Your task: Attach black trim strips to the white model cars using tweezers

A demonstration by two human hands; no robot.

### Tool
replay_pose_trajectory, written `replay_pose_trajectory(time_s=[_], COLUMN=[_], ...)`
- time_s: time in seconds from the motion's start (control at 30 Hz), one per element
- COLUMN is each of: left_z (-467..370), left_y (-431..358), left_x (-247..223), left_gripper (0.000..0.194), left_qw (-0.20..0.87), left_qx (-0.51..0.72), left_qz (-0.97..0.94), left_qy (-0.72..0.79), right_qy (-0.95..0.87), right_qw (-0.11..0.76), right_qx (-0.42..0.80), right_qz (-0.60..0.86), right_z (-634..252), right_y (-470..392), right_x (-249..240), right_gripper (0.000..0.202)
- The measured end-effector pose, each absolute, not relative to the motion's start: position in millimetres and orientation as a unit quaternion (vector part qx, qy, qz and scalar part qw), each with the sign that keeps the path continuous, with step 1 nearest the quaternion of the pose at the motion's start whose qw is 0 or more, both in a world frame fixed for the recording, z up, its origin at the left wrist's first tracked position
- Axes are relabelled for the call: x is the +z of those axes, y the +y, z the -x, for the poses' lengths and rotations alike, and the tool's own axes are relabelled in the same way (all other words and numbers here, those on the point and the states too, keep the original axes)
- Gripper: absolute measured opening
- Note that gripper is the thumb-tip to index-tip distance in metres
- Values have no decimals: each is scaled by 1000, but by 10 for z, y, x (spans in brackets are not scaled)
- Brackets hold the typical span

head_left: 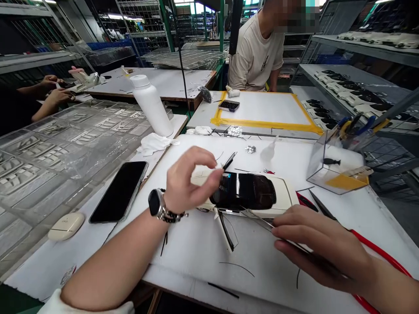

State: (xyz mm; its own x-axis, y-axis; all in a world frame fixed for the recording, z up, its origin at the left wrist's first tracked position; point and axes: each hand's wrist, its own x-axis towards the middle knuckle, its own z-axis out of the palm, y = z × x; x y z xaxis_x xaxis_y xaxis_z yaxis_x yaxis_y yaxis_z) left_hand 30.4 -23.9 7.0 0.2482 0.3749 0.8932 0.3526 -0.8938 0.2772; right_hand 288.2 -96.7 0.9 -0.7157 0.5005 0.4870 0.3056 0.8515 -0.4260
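Note:
A cream model car (pixel 284 192) with a black roof lies on the white work surface (pixel 196 270), its near-side door (pixel 225 231) swung out. Over the car's left end is my left hand (pixel 193 179), thumb and forefinger curled toward each other; whether anything tiny is between them is hidden. My right hand (pixel 314 244) holds thin metal tweezers (pixel 262 221), whose tips reach the near side of the car by the door opening. Thin black strips (pixel 223 290) lie on the surface in front of the car.
Red-handled scissors (pixel 322 205) lie right of the car. Behind them stands a clear tool box (pixel 337 168). At left are a phone (pixel 119 192), an earbud case (pixel 66 226), a white bottle (pixel 152 107) and trays of parts (pixel 75 179). A person (pixel 257 48) is across the table.

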Motion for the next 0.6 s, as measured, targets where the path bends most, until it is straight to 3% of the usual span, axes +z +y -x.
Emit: replay_pose_trajectory(time_s=[0.2,0.37,0.6], left_z=[-232,-265,-260], left_y=[-81,-136,-134], left_x=[1,7,-1], left_gripper=[12,14,12], left_qw=[-34,-33,-25], left_qx=[544,521,507], left_qz=[-800,-823,-830], left_qy=[251,224,232], right_qy=[-945,-961,-965], right_qw=[255,218,207], right_qx=[-31,-63,-62], right_qz=[202,161,150], right_z=[-2804,-2780,-2749], right_y=[-967,-966,-981], right_x=[-71,-52,-34], right_gripper=[10,25,28])
